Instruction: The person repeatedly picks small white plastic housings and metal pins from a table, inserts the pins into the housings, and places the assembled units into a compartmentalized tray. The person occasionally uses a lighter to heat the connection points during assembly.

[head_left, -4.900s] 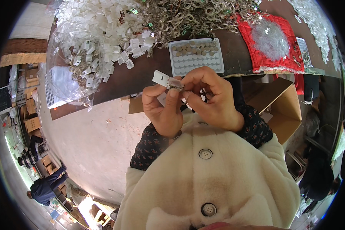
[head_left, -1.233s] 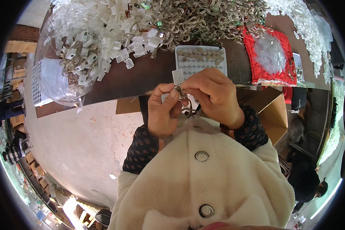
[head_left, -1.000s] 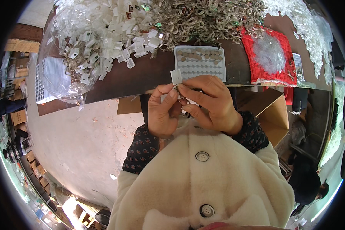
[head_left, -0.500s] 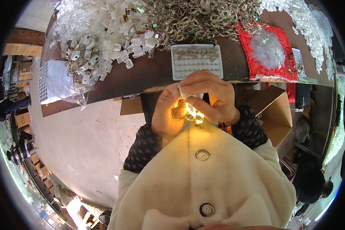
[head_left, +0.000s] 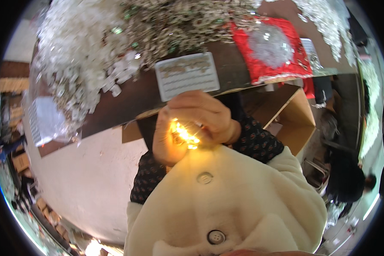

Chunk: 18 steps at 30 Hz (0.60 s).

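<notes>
My left hand (head_left: 163,143) and my right hand (head_left: 205,114) are closed together in front of my chest, near the table's edge. Between them glows a small bundle of fairy lights (head_left: 185,134), lit warm yellow. My fingers wrap round it and hide whatever is pinched at their tips. Just beyond the hands, a white tray (head_left: 190,88) with rows of coin-like round cells lies on the brown table (head_left: 128,96). The picture is somewhat smeared by motion.
White plastic cases (head_left: 79,38) are heaped at the far left, beside a tangle of wire light strings (head_left: 187,25). A red cloth (head_left: 247,57) bears a clump of clear strands (head_left: 271,45). Under the table stands an open cardboard box (head_left: 296,115). Another person (head_left: 345,175) is at the right.
The view has swung, so table and hands appear shifted left. My right hand's fingers have folded further over the left fingertips, and the small white case seen between them before is now hidden.
</notes>
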Motion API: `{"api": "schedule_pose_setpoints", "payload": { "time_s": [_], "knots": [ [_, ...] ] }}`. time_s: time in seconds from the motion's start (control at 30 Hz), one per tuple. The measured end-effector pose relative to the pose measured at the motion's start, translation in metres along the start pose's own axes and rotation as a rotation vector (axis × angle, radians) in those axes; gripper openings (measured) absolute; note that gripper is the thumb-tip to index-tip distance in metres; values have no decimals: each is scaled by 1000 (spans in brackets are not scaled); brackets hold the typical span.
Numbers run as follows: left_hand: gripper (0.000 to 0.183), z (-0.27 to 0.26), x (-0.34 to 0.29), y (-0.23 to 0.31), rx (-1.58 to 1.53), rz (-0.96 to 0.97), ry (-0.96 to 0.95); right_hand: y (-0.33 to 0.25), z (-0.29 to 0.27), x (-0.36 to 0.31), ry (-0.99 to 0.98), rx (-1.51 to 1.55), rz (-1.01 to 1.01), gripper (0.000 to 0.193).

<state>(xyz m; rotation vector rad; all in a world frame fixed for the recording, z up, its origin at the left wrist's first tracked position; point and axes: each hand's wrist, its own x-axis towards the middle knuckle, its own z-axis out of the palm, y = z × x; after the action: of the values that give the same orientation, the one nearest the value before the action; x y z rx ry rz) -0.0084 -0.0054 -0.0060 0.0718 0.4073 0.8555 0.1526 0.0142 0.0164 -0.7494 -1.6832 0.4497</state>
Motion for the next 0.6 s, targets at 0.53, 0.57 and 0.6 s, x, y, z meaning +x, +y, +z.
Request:
{"api": "schedule_pose_setpoints", "payload": {
  "time_s": [0.53,0.57,0.6],
  "knots": [
    [29,9,15,-9,386,61,127,48,-152,-51,209,-940,562,19],
    [30,11,17,-8,333,46,159,52,-153,-54,189,-967,543,18],
    [29,13,16,-8,401,56,90,55,-154,-55,167,-980,518,17]
  ]
}}
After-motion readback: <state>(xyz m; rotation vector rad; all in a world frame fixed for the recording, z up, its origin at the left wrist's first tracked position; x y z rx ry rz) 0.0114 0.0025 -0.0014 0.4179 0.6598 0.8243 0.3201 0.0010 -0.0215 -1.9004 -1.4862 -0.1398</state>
